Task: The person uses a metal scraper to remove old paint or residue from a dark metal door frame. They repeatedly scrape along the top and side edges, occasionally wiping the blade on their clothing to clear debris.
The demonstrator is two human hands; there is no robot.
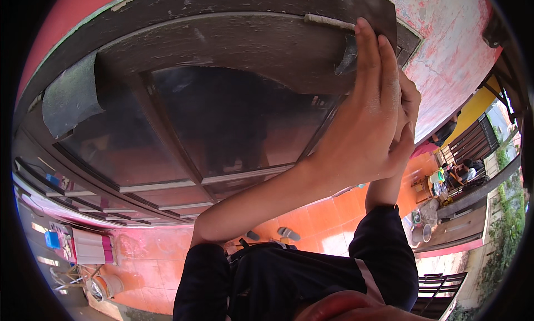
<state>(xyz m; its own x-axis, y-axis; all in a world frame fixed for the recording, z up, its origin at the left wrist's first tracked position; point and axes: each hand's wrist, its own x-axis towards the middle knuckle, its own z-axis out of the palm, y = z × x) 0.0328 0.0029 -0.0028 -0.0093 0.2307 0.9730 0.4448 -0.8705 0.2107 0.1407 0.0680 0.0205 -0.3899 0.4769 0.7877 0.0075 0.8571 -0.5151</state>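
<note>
A dark brown window frame (233, 43) with glass panes is above me. My left hand (367, 109) reaches to its upper right corner, fingers stretched out and close together over a dark brown piece (374, 9), beside a pale narrow strip (328, 21) and a small grey flap (345, 57). My right hand (408, 98) is behind my left, mostly hidden, its visible fingers bent; what they hold is hidden. A larger grey flap (72, 95) hangs on the frame at the left.
Pink walls (434, 40) surround the frame. Below are an orange tiled floor (144, 282), grey slippers (288, 233), a bucket (100, 287) and a blue container (53, 239). At right, people (464, 171) are among buckets and other items, near railings (473, 140).
</note>
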